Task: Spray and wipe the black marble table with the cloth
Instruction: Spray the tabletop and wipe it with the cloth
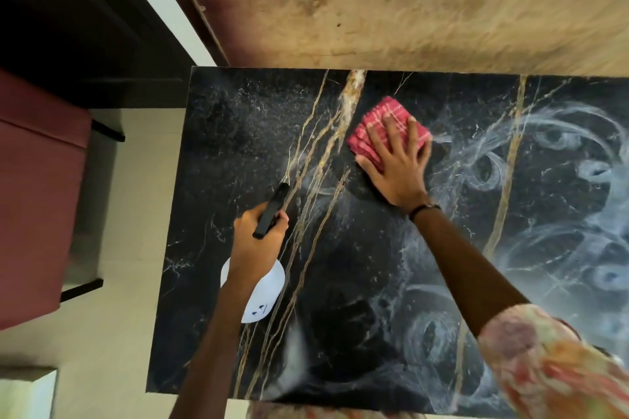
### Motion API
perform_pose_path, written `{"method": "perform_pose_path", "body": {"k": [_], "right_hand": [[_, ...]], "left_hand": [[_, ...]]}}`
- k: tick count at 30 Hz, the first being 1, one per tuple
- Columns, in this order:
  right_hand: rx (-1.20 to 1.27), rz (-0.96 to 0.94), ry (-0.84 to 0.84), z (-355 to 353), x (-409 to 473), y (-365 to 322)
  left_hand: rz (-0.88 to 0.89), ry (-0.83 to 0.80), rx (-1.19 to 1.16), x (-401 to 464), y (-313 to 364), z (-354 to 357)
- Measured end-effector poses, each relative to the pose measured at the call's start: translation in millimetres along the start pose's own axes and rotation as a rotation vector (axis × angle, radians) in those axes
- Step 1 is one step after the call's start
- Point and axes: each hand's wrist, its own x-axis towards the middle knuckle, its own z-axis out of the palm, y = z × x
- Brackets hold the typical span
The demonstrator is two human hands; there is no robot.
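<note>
The black marble table point(231, 153) with gold veins fills the middle of the head view. A folded red checked cloth point(374, 126) lies on its far middle part, and my right hand point(398, 167) presses flat on it with fingers spread. My left hand point(255, 245) grips a spray bottle: its black nozzle head point(271, 211) points away from me, and its white body point(263, 296) shows below my wrist. Fine spray droplets speckle the table's left part. Whitish swirled wipe streaks point(551, 214) cover the right part.
A dark red seat point(37, 201) with black legs stands left of the table on pale floor tiles. A tan and maroon rug point(408, 7) lies beyond the far edge. A dark piece of furniture point(68, 27) sits at the upper left.
</note>
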Motion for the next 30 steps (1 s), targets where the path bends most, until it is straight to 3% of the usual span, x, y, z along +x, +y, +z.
{"method": "perform_pose_path", "body": {"k": [5,9,13,17,19,23,27,30], "right_hand": [[-0.087,-0.338,-0.071,21.1,-22.8,-75.0],[-0.142,-0.557,-0.081,25.7,-85.6,-38.9],[-0.142,-0.385,-0.037,11.5,-76.4,4.4],[-0.06,-0.184,-0.018,11.9,-18.6,-47.6],[-0.06,-0.24,-0.029,19.6,-6.6,-87.2],[-0.086,-0.541,-0.074,37.8,-52.9,-137.1],[-0.121,-0.647,-0.102,37.7,-131.5,-88.0],[-0.149,-0.531,-0.041,23.7,-137.0,-25.8]], "left_hand": [[-0.034,0.012,-0.033,-12.5,-8.8,-2.4],[-0.025,0.015,-0.04,-19.0,-15.1,-6.4],[-0.018,0.011,-0.043,-24.9,-20.4,-10.8],[-0.027,0.02,-0.06,-31.5,-25.4,-13.9],[-0.026,0.031,-0.051,-36.0,-26.6,-15.4],[-0.037,0.042,-0.068,-42.2,-31.5,-18.5],[-0.047,0.043,-0.062,-47.2,-38.2,-22.7],[-0.042,0.039,-0.024,-54.5,-37.9,-23.7]]}}
